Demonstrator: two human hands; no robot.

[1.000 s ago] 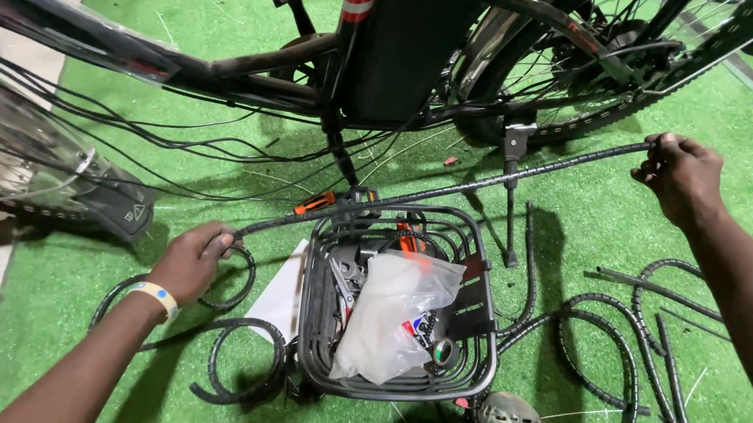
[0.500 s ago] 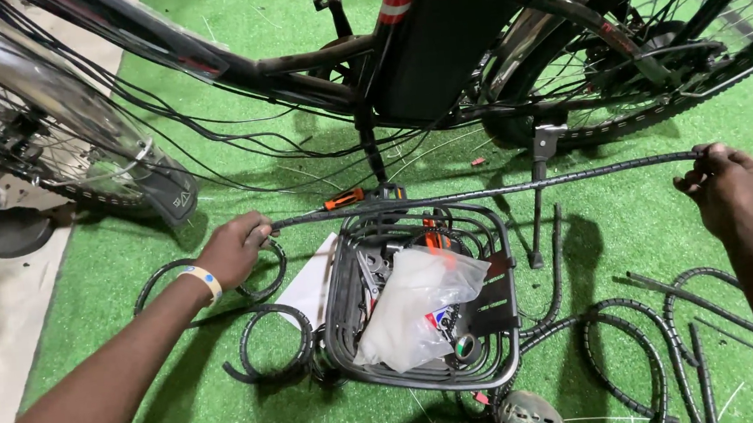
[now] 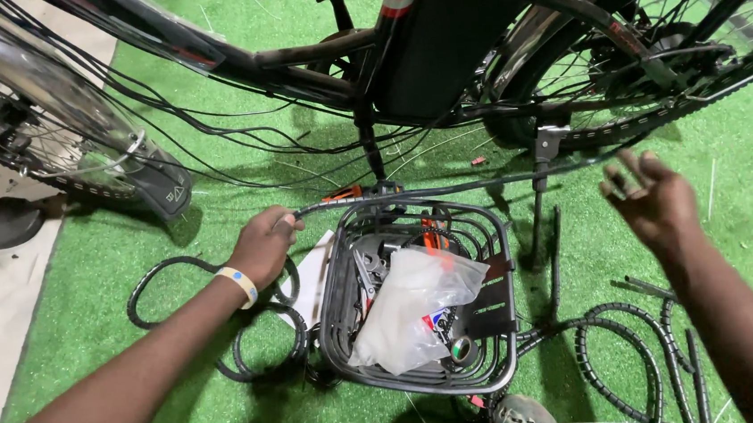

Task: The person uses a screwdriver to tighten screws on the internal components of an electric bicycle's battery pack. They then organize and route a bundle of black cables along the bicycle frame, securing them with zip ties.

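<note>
Clearly the centre of things is 1 long black cable sheath point(image 3: 446, 188), stretched nearly level above the rear rim of the wire basket point(image 3: 501, 318), its long axis running from left to right across the view. The left hand point(image 3: 263, 245) has its fingers curled shut on the sheath's left end, just beside the basket's back left corner. From that grip the sheath leads off to the right, passing the bicycle's kickstand point(image 3: 540, 185) and fading toward the rear wheel point(image 3: 616, 67).

The right hand point(image 3: 649, 199) hangs in the air with fingers spread and nothing in it, a little below and to the right of where the sheath can last be traced. So the left hand is the only 1 on the sheath, and the free end lies on the right hand's side.

Inside the basket sit a clear plastic bag point(image 3: 411, 307), some tools with orange handles and a dark card. More black coiled tubing point(image 3: 620, 344) loops over the green turf point(image 3: 69, 289) on both sides.

The sheath's far right end is hard to pick out against the wheel and chain, and the right hand is blurred. A round object at the bottom edge is cut off.
</note>
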